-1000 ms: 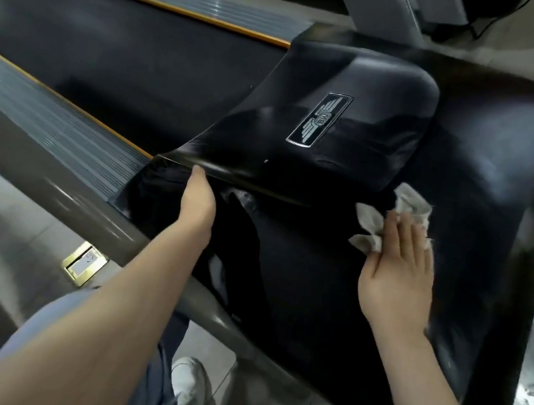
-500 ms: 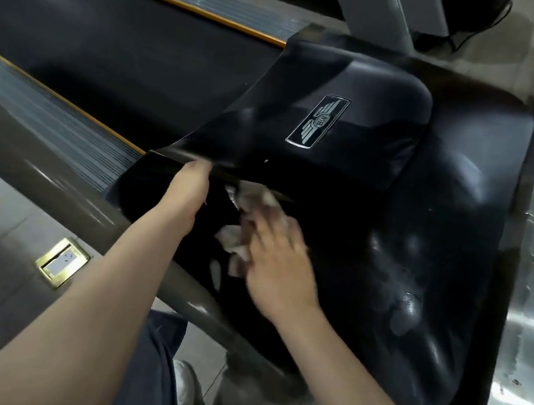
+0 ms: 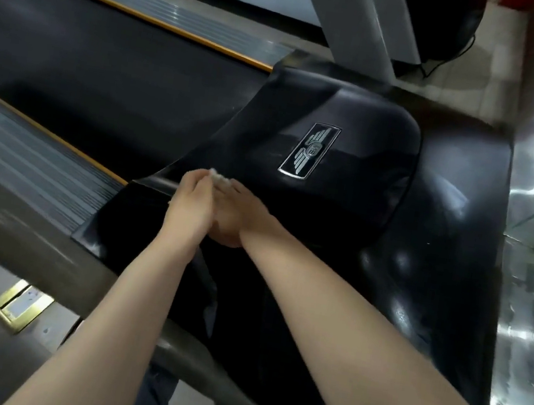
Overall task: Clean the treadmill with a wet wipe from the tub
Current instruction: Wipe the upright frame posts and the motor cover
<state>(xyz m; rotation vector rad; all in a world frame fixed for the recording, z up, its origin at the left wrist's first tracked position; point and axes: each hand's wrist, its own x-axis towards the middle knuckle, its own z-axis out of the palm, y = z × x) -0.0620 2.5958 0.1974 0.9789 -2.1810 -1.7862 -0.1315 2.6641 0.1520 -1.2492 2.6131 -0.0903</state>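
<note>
Two hands: I see both of them together at the near-left edge of the treadmill's black cover (image 3: 357, 118), where the cover meets the belt (image 3: 105, 67).
Left hand: my left hand (image 3: 193, 205) lies along the raised lip of the cover, fingers pointing forward; I judge it is there to steady me while the other one rubs. Whether its fingers hook the lip I cannot tell.
Right hand: my right hand (image 3: 233, 213) sits touching the left, palm down on the cover. It seems to press the wipe flat, fingers fairly straight, though blur hides the detail.
Wipe: only a small pale scrap of the wipe (image 3: 217, 177) shows, at the fingertips, between the two hands and the cover's lip; the rest is under the palm.
Why there: I reckon the lip is a dust trap, so the wipe is being worked right into that edge.
Badge: the silver badge (image 3: 310, 149) lies further along the cover, apart from both hands.
Side rail: the ribbed side rail (image 3: 24, 145) runs off from the cover's left corner.
Tub: not in view.
Progress: my guess is mid-clean, with belt and rails left to do.
Risk: a wet wipe may streak this glossy black surface.
</note>
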